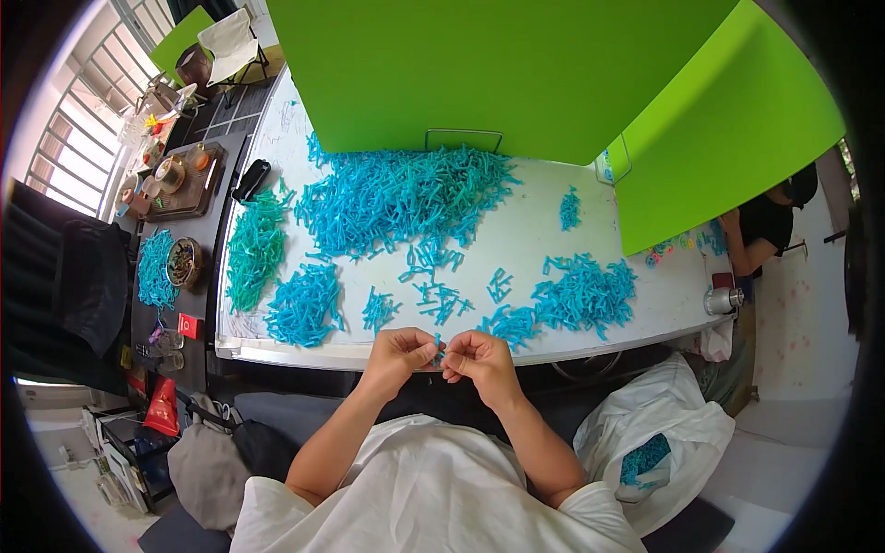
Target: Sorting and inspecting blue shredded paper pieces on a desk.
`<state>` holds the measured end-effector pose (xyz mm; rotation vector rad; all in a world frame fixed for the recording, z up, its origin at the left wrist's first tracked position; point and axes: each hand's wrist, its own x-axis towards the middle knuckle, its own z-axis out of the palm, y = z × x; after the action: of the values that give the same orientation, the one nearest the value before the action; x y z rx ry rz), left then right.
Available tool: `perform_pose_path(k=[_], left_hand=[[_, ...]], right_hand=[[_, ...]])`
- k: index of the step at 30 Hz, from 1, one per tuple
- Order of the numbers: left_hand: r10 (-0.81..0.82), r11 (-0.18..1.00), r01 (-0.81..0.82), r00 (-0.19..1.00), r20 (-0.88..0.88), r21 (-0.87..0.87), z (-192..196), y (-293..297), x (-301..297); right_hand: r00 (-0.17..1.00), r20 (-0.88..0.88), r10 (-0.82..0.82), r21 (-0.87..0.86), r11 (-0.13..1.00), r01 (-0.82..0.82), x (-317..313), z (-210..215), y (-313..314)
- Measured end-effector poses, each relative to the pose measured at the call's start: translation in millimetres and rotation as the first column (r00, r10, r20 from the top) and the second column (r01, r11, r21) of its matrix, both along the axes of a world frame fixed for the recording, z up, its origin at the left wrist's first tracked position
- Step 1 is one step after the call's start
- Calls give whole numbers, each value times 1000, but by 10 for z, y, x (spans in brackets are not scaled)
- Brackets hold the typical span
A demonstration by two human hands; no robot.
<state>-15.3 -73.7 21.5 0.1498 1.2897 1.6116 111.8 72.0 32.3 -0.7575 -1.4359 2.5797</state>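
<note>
At the table's front edge my left hand (404,356) and my right hand (482,361) meet, fingertips pinched close together. Between them shows a small blue plastic piece (438,342), partly covered by the fingers. Just beyond lie loose blue pieces (441,301) in a scatter, with a small cluster (379,310) past my left hand and another cluster (510,325) past my right. A large heap of narrow blue and teal pieces (396,198) spreads along the back of the white table (364,276).
Green pieces (258,244) and a blue pile (304,304) lie at left; another blue pile (587,293) lies at right. Green panels (461,74) stand behind. A white bag (687,419) with blue pieces sits right of me. A person (763,226) is at the far right.
</note>
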Motion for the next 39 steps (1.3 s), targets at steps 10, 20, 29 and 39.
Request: perform_pose_path(k=[10, 20, 29, 39], left_hand=[[-78, 986, 17, 928, -364, -166, -28, -36, 132], [-80, 974, -17, 908, -411, -227, -6, -25, 206], [-10, 953, -142, 868, -497, -268, 142, 263, 278], [-111, 881, -404, 324, -939, -244, -111, 469, -563]], right_hand=[[982, 156, 112, 44, 992, -120, 15, 14, 50], [990, 102, 93, -65, 994, -87, 75, -137, -31], [997, 63, -41, 19, 999, 40, 126, -102, 11], [940, 24, -340, 861, 486, 154, 315, -15, 435]])
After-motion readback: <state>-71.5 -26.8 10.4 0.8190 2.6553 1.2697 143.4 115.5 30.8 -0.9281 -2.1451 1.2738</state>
